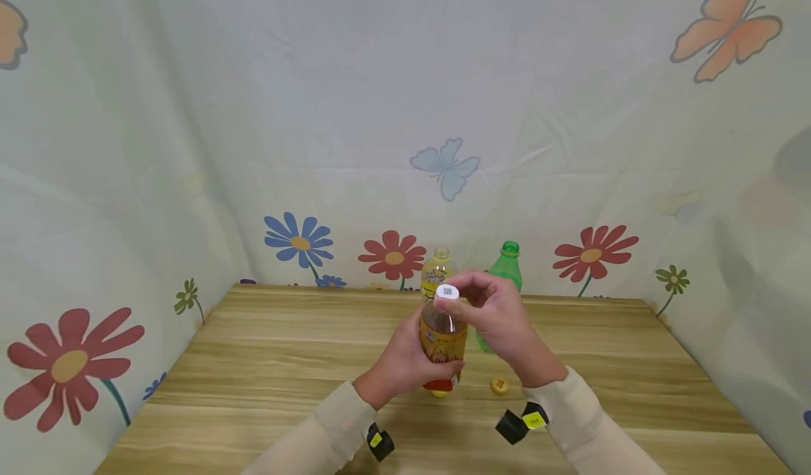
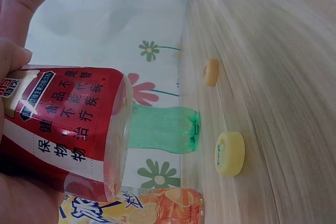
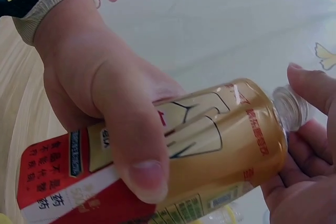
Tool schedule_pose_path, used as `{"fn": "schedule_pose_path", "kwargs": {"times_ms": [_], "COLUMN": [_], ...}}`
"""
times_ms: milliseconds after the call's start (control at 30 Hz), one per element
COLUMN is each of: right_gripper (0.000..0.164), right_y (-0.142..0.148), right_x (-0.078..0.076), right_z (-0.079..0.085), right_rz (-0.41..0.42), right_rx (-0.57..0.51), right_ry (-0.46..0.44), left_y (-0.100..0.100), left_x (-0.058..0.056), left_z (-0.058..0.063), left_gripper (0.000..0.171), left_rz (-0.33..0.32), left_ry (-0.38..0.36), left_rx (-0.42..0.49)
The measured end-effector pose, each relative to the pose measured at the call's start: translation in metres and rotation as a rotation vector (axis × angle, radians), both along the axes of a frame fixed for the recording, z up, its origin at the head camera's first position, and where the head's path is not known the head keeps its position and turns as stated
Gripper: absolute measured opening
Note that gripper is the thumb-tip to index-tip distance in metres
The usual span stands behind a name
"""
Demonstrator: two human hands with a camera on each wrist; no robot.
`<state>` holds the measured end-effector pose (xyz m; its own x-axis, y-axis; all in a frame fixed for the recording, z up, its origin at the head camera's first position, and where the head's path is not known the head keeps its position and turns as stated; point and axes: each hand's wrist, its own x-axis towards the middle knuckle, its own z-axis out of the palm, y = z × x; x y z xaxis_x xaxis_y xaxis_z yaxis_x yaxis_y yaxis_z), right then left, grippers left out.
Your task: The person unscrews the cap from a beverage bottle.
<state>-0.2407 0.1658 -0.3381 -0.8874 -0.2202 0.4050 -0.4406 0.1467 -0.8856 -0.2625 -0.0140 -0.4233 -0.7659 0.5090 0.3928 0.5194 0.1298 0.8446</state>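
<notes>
My left hand grips a drink bottle with a red and gold label round its body. In the left wrist view the red lower end of this bottle hangs above the table. At its top, my right hand pinches a white cap between thumb and fingers. The right wrist view shows the clear threaded neck between the right thumb and the other fingers. The left thumb lies across the label.
Behind the hands stand an uncapped bottle with a yellow label and an uncapped green bottle. Two loose caps, a yellow one and an orange-yellow one, lie on the wooden table. A flower-printed curtain surrounds the table.
</notes>
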Motion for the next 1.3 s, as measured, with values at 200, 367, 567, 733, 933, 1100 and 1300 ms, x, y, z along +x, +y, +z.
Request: {"fn": "schedule_pose_path", "kwargs": {"times_ms": [200,367,567,733,933,1100,1300], "right_gripper": [0.022,0.021,0.027,0.028,0.027,0.034,0.037], "right_y": [0.007,0.013,0.018,0.021,0.021,0.016,0.007], "right_x": [-0.005,-0.011,-0.015,-0.018,-0.018,-0.014,-0.007], "right_z": [0.001,0.0,0.002,0.003,0.002,0.0,-0.003], "right_rz": [0.079,0.153,0.228,0.269,0.251,0.21,0.031], "right_rx": [0.055,0.079,0.118,0.149,0.15,0.098,0.017], "right_ry": [0.008,0.014,-0.002,0.018,0.001,-0.012,0.014], "left_y": [0.0,0.0,0.0,0.001,0.001,-0.001,-0.001], "left_x": [0.0,-0.001,-0.002,-0.003,-0.004,-0.004,-0.003], "left_z": [0.0,-0.001,-0.003,-0.004,-0.004,-0.005,-0.003], "left_gripper": [0.079,0.079,0.078,0.079,0.076,0.075,0.077], "left_rz": [-0.011,-0.015,-0.012,-0.022,-0.015,0.016,0.041], "left_ry": [-0.002,0.0,0.012,0.014,-0.003,-0.014,-0.023], "left_rx": [0.001,0.001,-0.005,0.002,-0.002,-0.017,-0.017]}}
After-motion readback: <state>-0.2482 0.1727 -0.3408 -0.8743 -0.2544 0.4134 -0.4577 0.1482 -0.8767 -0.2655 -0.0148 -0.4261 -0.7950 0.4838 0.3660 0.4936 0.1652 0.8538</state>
